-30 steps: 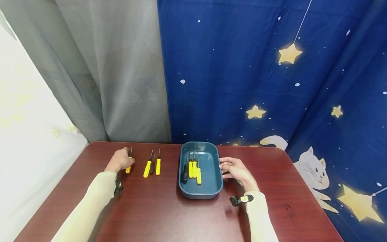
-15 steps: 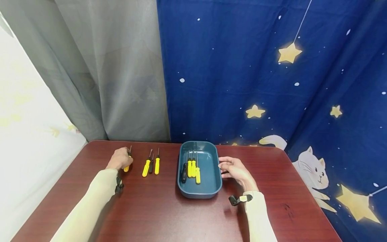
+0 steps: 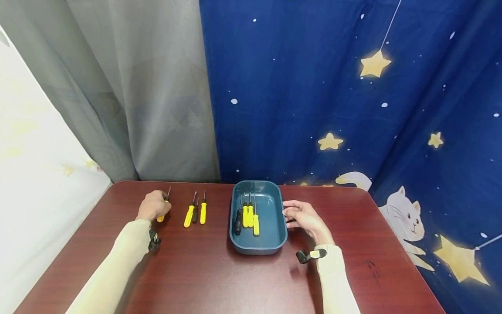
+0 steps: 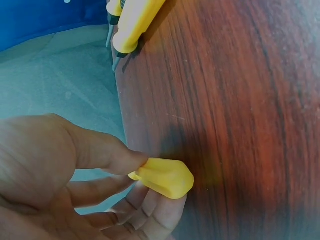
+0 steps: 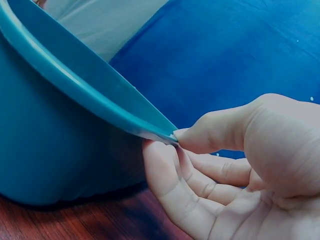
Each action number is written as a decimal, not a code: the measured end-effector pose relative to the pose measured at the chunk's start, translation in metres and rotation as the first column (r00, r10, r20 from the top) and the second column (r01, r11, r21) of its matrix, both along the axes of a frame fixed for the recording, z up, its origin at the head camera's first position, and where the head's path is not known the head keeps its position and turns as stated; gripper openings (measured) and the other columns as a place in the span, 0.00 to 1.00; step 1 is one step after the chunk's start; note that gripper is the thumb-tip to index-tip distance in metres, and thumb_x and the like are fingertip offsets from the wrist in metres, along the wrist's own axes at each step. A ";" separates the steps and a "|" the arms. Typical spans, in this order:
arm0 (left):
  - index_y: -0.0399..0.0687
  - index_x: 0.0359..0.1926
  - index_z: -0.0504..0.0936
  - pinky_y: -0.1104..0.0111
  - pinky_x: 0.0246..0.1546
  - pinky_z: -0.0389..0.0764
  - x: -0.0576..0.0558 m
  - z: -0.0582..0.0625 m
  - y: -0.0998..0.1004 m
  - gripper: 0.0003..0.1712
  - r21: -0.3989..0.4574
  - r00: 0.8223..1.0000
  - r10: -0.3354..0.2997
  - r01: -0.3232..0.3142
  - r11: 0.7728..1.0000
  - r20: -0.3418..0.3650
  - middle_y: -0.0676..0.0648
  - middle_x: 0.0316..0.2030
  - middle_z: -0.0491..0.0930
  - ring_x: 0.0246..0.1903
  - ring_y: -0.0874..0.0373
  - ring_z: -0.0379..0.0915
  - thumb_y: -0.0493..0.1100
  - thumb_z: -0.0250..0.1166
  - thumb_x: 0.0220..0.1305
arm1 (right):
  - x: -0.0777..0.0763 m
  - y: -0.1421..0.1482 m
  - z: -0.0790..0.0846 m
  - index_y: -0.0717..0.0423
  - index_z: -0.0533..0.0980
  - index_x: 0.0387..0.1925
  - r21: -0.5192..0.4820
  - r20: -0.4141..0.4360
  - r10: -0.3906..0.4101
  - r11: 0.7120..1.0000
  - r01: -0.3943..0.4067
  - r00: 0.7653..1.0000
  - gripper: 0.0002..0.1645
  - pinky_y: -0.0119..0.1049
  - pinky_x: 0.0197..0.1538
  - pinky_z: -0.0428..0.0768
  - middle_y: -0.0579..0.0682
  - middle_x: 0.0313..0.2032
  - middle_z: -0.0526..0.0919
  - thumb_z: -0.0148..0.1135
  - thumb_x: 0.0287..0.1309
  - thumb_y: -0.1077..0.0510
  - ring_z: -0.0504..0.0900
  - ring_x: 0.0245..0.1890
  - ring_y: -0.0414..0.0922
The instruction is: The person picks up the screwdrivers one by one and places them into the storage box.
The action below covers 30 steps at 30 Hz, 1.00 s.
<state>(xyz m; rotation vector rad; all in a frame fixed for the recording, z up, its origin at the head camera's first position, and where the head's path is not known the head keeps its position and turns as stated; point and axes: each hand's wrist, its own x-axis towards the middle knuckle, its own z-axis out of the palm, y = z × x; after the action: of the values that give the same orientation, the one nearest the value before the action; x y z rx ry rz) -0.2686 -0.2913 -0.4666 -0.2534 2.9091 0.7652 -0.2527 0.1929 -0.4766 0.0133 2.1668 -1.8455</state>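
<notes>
My left hand (image 3: 152, 206) is at the far left of the table, its thumb and fingers pinching a yellow-handled screwdriver (image 4: 167, 177). In the head view the shaft points away toward the back edge, and part of the handle is covered by the fingers. A dark blue rectangular bin (image 3: 256, 251) stands at the middle back. Several screwdrivers with yellow handles (image 3: 256, 226) lie inside it, beside one with a black handle (image 3: 238, 222). My right hand (image 3: 309, 219) holds the bin's right rim, thumb tip on the edge and fingers against the outer wall.
Two more yellow-handled screwdrivers, one on the left (image 3: 189, 216) and one on the right (image 3: 203, 213), lie between the left hand and the bin. A small black-handled tool (image 3: 195, 215) lies between them. Curtains (image 3: 270, 87) hang right behind the table's back edge.
My left hand has shifted slightly left with the yellow-handled screwdriver, whose shaft now leans more to the right. The right hand keeps its hold on the bin's rim.
</notes>
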 end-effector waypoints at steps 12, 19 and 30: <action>0.25 0.64 0.71 0.64 0.30 0.77 0.006 0.004 0.004 0.32 0.059 0.998 0.012 -0.008 0.998 -0.065 0.27 0.50 0.78 0.35 0.44 0.75 0.35 0.59 0.58 | -0.003 0.000 0.001 0.64 0.74 0.63 0.024 0.022 -0.006 1.000 0.005 1.000 0.24 0.42 0.40 0.89 0.58 0.40 0.86 0.59 0.67 0.66 0.85 0.33 0.46; 0.26 0.65 0.70 0.68 0.27 0.74 0.012 0.012 0.009 0.32 0.102 0.993 0.030 -0.019 0.995 -0.110 0.30 0.46 0.78 0.33 0.48 0.73 0.34 0.56 0.59 | -0.005 0.000 0.001 0.64 0.74 0.63 0.008 0.003 0.011 1.000 -0.011 1.000 0.24 0.41 0.39 0.89 0.57 0.40 0.86 0.58 0.67 0.66 0.85 0.34 0.46; 0.30 0.66 0.72 0.70 0.30 0.76 0.019 0.016 0.024 0.30 0.151 0.986 0.047 -0.022 0.988 -0.158 0.33 0.47 0.77 0.38 0.47 0.75 0.35 0.57 0.62 | -0.004 0.000 0.000 0.64 0.74 0.64 0.013 -0.009 0.012 1.000 -0.012 1.000 0.24 0.40 0.38 0.89 0.58 0.42 0.85 0.57 0.67 0.66 0.85 0.32 0.46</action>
<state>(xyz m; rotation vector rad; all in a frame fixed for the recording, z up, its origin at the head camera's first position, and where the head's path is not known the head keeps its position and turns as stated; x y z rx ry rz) -0.2500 -0.2672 -0.4505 -0.2377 2.9834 1.0491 -0.2566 0.1924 -0.4768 -0.0053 2.1808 -1.8287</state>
